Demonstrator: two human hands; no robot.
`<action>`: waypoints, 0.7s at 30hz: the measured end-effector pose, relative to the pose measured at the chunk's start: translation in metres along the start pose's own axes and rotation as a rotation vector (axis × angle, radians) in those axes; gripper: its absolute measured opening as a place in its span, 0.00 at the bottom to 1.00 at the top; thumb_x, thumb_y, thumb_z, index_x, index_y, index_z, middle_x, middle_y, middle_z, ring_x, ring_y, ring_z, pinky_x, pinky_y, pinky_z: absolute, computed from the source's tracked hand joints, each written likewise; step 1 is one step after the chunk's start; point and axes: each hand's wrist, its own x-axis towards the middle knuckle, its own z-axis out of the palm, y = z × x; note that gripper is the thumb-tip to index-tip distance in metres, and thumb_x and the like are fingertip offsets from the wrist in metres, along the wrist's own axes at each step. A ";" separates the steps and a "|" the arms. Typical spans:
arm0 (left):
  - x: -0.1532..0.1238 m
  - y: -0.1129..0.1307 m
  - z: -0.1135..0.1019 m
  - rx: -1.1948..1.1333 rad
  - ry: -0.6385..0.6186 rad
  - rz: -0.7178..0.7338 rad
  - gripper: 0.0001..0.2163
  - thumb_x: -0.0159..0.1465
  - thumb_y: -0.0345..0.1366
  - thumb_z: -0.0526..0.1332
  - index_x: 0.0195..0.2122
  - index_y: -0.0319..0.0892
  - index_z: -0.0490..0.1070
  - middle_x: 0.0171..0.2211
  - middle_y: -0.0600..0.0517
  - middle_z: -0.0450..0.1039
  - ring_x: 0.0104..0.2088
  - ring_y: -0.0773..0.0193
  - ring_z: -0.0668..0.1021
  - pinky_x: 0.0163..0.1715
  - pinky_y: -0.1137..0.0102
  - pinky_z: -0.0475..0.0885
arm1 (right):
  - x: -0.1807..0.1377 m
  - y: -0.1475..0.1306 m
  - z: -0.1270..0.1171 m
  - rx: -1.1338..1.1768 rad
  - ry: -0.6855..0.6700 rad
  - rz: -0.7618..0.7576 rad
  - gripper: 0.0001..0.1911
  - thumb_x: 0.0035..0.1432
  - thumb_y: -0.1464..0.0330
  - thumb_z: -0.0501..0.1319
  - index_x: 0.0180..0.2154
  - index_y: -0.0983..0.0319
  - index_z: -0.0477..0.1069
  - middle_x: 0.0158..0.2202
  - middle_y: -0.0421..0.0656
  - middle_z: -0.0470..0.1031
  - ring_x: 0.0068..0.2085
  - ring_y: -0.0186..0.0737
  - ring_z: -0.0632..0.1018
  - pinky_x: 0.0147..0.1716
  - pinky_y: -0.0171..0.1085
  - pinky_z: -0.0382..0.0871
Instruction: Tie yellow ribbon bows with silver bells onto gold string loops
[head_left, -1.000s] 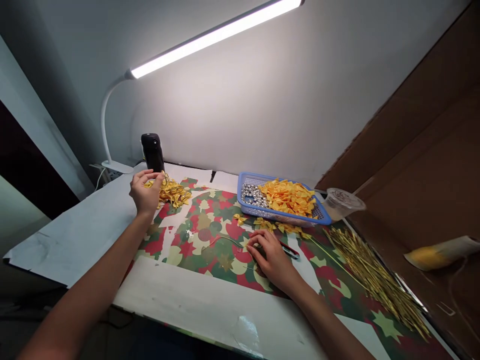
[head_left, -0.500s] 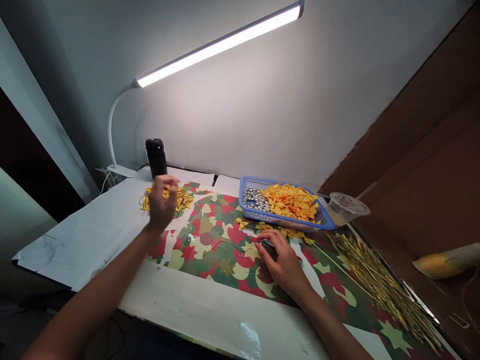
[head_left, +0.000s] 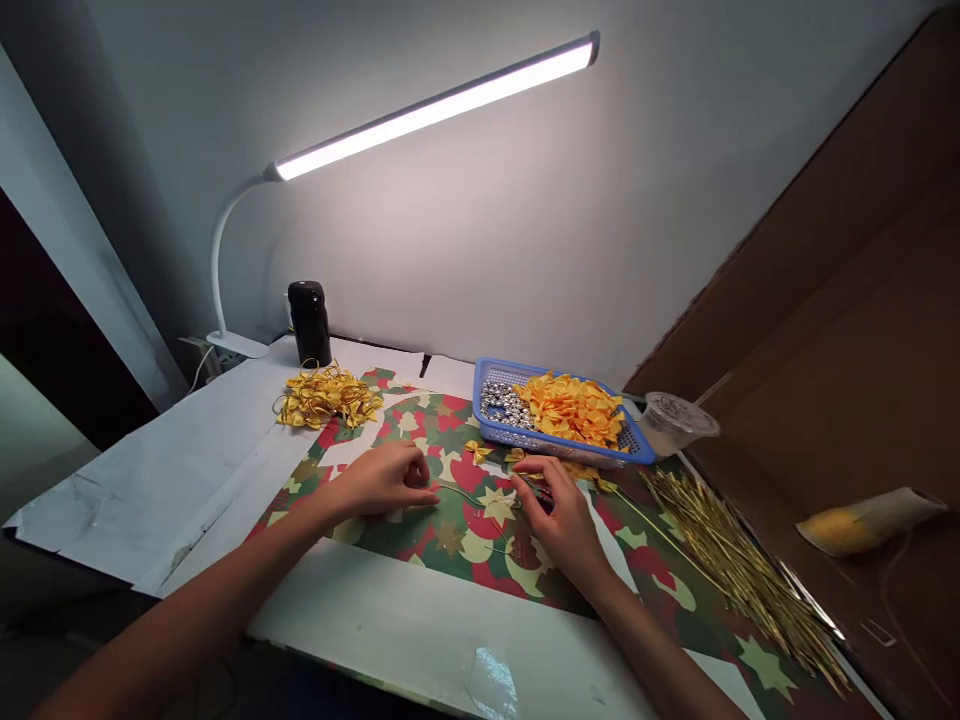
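My left hand (head_left: 394, 478) is low over the patterned sheet, fingers curled, thumb and index finger closing at the end of a thin green cord (head_left: 463, 493). That cord runs right across the sheet towards my right hand (head_left: 556, 508). The thumb and index finger of the right hand are bent together; whatever is between them is too small to tell. A small yellow ribbon bow (head_left: 478, 452) lies just beyond my hands. More bows lie behind the right fingers, partly hidden. To the far left sits a pile of gold bows with cord loops (head_left: 328, 396).
A blue basket (head_left: 491, 434) holds silver beads (head_left: 506, 402) and yellow bows (head_left: 574, 408). Right of it are a clear plastic tub (head_left: 675, 425) and a bundle of gold cords (head_left: 739, 560). A black bottle (head_left: 310, 325) and a lit lamp (head_left: 435, 108) stand at the back left.
My left hand has come down from the gold bow pile, moving right and nearer to me, to the cord's end. My right hand has stayed almost in place.
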 end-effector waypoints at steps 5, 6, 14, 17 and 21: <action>0.005 -0.002 0.011 -0.050 -0.058 0.025 0.08 0.59 0.38 0.57 0.30 0.39 0.71 0.29 0.50 0.70 0.29 0.62 0.71 0.27 0.72 0.63 | 0.021 -0.021 0.006 0.036 -0.300 -0.085 0.05 0.58 0.68 0.56 0.36 0.60 0.68 0.39 0.47 0.72 0.44 0.47 0.72 0.46 0.46 0.65; 0.006 -0.001 0.009 -0.063 -0.069 0.038 0.08 0.59 0.37 0.57 0.30 0.39 0.71 0.29 0.50 0.70 0.28 0.63 0.71 0.27 0.72 0.63 | 0.027 -0.025 0.008 0.048 -0.363 -0.095 0.06 0.57 0.68 0.57 0.37 0.60 0.69 0.41 0.48 0.72 0.45 0.47 0.72 0.46 0.46 0.65; 0.017 0.022 -0.050 -0.196 0.014 0.135 0.12 0.60 0.44 0.58 0.30 0.39 0.69 0.24 0.56 0.64 0.25 0.68 0.67 0.24 0.74 0.60 | 0.089 -0.060 -0.003 0.216 -0.778 -0.117 0.13 0.54 0.58 0.62 0.31 0.63 0.73 0.30 0.43 0.78 0.32 0.38 0.77 0.32 0.35 0.71; 0.023 0.036 -0.076 -0.254 0.031 0.168 0.13 0.61 0.46 0.56 0.33 0.39 0.68 0.22 0.58 0.63 0.23 0.69 0.67 0.22 0.74 0.61 | 0.104 -0.076 -0.017 0.313 -0.699 -0.106 0.17 0.56 0.55 0.60 0.30 0.64 0.73 0.29 0.43 0.78 0.31 0.36 0.77 0.32 0.34 0.70; 0.026 0.053 -0.099 -0.539 0.085 0.228 0.12 0.58 0.44 0.61 0.31 0.39 0.68 0.24 0.55 0.71 0.24 0.69 0.73 0.26 0.72 0.68 | 0.109 -0.092 -0.036 0.536 -0.501 -0.066 0.15 0.52 0.57 0.64 0.28 0.63 0.74 0.26 0.42 0.77 0.30 0.34 0.75 0.32 0.34 0.68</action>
